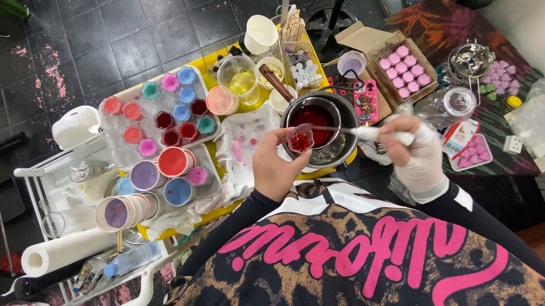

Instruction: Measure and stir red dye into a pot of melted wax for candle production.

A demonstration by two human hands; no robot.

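My left hand (275,167) holds a small clear cup of red liquid (300,141) over the edge of a dark pot (321,126) that contains red melted liquid. My right hand (416,152), in a white glove, grips the white handle of a spoon (372,132) whose thin metal shaft reaches left to the small cup. Both hands hover just in front of the pot, above a stained white cloth (243,145).
A tray (114,128) of small cups filled with red, pink, blue and teal stands at the left, with larger coloured cups (160,175) below it. A measuring jug of yellow liquid (239,79), a paper roll (64,251), a box of pink pieces (403,69) and a metal strainer (471,59) surround the pot.
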